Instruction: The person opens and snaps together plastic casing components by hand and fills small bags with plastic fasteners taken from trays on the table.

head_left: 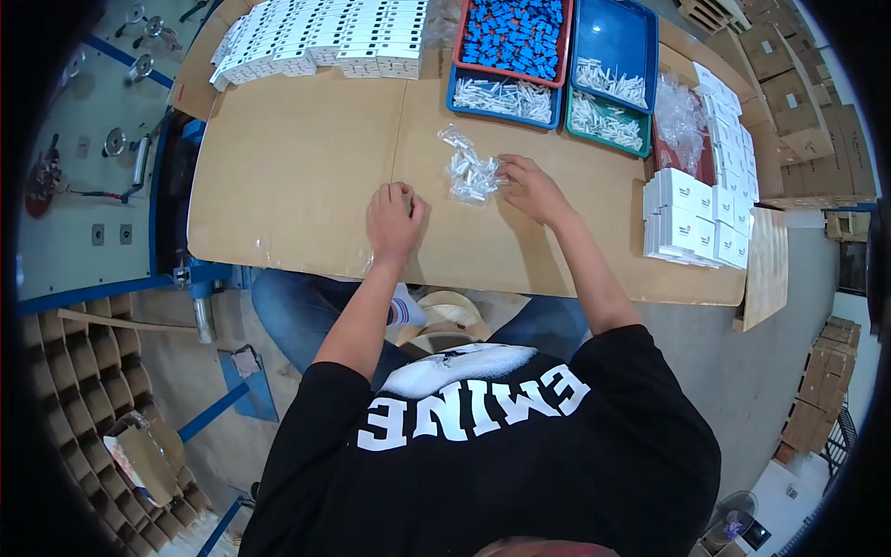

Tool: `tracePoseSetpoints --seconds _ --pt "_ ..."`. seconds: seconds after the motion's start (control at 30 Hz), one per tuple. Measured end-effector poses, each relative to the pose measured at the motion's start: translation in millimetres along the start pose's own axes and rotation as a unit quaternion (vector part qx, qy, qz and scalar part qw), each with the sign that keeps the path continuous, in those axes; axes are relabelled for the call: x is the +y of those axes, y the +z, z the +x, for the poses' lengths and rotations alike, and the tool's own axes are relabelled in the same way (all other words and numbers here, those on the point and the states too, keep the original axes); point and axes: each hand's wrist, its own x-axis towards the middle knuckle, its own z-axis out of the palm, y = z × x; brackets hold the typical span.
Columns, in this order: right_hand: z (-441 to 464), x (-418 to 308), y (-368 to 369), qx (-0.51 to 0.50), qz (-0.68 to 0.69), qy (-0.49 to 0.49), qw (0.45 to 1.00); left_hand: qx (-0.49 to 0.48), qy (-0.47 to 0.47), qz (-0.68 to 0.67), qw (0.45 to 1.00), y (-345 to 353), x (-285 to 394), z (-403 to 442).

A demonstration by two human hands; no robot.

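A small clear plastic bag (471,174) of short white stick-like pieces lies on the cardboard-covered table (297,176). At the bag's right edge, my right hand (535,191) has its bent fingers closed on the plastic. My left hand (396,223) rests on the cardboard left of the bag, apart from it. Its fingers are curled inward, and whatever may be inside them is hidden.
Rows of white boxes (325,37) stand at the back left. A red tray (564,42) holds blue pieces; blue trays (615,37) and a green tray (608,137) hold white pieces. White cartons (682,218) and crumpled plastic bags (680,121) sit at the right.
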Motion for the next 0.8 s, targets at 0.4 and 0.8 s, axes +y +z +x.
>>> tracePoseSetpoints --seconds 0.4,0.8 --pt "-29.4 -1.4 14.5 0.234 0.574 0.229 0.751 -0.004 0.007 -0.003 1.000 0.0 1.2 0.5" --pt "-55.3 34.0 -25.8 0.284 0.632 0.243 0.679 -0.007 -0.001 0.003 1.000 -0.6 1.3 0.8"
